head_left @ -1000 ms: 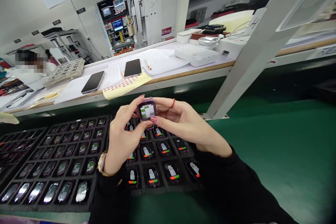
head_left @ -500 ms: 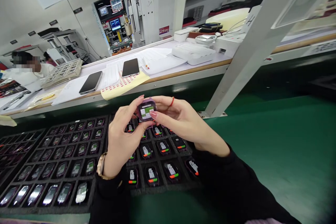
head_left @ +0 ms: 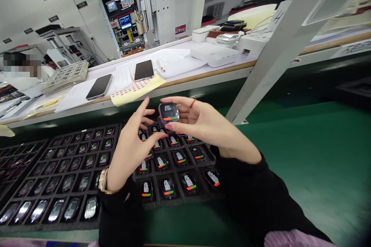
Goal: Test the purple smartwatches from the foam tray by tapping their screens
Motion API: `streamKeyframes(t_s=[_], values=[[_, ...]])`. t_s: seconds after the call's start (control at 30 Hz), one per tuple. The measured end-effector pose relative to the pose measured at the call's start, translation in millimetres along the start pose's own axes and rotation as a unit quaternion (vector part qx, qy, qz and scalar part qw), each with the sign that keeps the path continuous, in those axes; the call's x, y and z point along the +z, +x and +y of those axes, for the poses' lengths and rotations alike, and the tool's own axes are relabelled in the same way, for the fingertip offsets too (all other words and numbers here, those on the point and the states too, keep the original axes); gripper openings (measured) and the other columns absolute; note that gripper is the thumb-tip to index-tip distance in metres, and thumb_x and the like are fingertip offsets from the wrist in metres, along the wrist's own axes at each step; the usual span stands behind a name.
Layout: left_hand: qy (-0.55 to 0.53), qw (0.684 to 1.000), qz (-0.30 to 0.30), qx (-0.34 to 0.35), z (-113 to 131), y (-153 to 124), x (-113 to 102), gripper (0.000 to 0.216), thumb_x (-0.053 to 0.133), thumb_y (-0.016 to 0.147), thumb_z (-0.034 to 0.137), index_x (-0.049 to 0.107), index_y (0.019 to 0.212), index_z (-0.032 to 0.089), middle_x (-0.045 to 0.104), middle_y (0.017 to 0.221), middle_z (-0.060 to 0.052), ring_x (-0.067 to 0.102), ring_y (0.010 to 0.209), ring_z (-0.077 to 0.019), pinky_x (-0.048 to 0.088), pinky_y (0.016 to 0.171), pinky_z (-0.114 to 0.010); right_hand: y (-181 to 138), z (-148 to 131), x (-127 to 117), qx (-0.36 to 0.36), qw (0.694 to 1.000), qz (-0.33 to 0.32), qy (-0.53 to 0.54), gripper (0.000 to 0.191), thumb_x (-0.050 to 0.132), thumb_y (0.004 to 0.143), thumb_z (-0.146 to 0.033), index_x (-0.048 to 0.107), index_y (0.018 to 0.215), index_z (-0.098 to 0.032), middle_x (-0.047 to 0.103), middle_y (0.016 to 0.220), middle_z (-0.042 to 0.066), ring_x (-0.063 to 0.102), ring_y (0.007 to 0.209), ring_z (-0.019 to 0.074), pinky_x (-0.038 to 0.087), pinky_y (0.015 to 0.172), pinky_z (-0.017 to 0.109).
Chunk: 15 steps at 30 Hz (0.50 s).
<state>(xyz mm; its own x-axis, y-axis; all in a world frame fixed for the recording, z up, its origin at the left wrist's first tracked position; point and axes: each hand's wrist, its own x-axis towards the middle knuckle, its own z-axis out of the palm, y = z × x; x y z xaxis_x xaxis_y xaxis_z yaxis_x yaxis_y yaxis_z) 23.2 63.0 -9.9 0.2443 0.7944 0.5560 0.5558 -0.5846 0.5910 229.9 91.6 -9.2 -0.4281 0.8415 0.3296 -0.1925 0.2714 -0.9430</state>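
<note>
My right hand pinches a small purple watch body with a lit screen, held above a black tray of lit watch bodies. My left hand hovers just left of the watch with fingers spread, its thumb near the watch's lower edge but holding nothing. A gold wristwatch sits on my left wrist. Both sleeves are black.
More black trays of watch bodies lie to the left on the green belt. Behind is a white bench with two phones, a yellow sheet, papers and white boxes. A slanted white post stands right. Another person sits far left.
My left hand let go of the watch body and opened its fingers. The right hand now holds it alone, tilted, and its screen changed from a white grid to dark with a coloured bar.
</note>
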Motion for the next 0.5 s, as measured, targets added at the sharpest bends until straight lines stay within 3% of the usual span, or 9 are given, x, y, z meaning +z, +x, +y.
streamKeyframes(t_s=[0.23, 0.4, 0.5], values=[[-0.009, 0.99, 0.14, -0.012, 6.3, -12.7, -35.2, 0.058, 0.072, 0.09, 0.028, 0.052, 0.145, 0.029, 0.069, 0.121, -0.006, 0.068, 0.094, -0.0149, 0.058, 0.087, -0.027, -16.3, -9.0, -26.7, -0.041, 0.985, 0.128, -0.106, 0.064, 0.091, 0.072, -0.041, 0.069, 0.131, -0.025, 0.075, 0.103, 0.005, 0.072, 0.09, 0.0257, 0.064, 0.08, 0.038], [-0.047, 0.96, 0.273, 0.033, 21.4, -22.5, -50.3, 0.034, 0.074, 0.088, 0.022, 0.072, 0.122, 0.026, 0.075, 0.104, -0.001, 0.069, 0.083, -0.0157, 0.06, 0.082, -0.031, -26.4, 14.4, -37.9, 0.044, 0.973, 0.07, -0.214, 0.071, 0.083, 0.078, -0.044, 0.062, 0.141, -0.019, 0.072, 0.085, 0.003, 0.066, 0.073, 0.0195, 0.059, 0.067, 0.032], [-0.069, 0.948, 0.309, 0.021, 24.9, -32.1, -63.0, 0.024, 0.073, 0.089, 0.028, 0.074, 0.112, 0.035, 0.074, 0.095, 0.005, 0.065, 0.078, -0.015, 0.059, 0.075, -0.033, -26.8, 44.9, -43.8, 0.103, 0.954, 0.019, -0.283, 0.072, 0.077, 0.08, -0.046, 0.06, 0.142, -0.013, 0.064, 0.071, -0.001, 0.058, 0.058, 0.0149, 0.049, 0.054, 0.027]])
